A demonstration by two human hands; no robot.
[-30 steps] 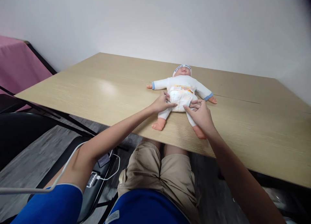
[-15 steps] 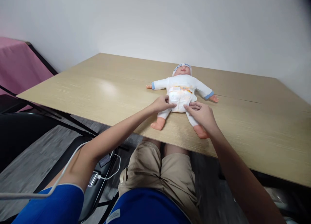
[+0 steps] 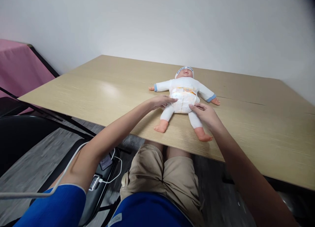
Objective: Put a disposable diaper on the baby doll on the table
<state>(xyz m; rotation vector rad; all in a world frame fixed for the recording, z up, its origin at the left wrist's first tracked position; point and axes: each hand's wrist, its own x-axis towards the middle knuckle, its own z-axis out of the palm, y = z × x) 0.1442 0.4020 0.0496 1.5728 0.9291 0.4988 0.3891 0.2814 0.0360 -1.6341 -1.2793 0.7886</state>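
Note:
A baby doll [image 3: 186, 81] in a white suit with blue cuffs and a lettered headband lies on its back, arms and legs spread. Around its hips is a white diaper [image 3: 182, 100] with an orange-patterned waistband. My left hand [image 3: 161, 102] is closed at the diaper's left edge, thumb on the front, the other fingers partly hidden at the doll's side. At the right leg opening, my right hand [image 3: 204, 113] pinches the diaper's edge between thumb and fingers.
The doll lies on a wooden table [image 3: 110, 105] that meets a white wall. Black chairs stand at the lower left, one bearing a device [image 3: 94, 182] with a white cable. Pink cloth [image 3: 22, 64] hangs at the far left.
My left hand has shifted slightly left and turned, its thumb now higher on the diaper front. My right hand has drawn slightly right along the leg edge, uncovering more of the doll's leg.

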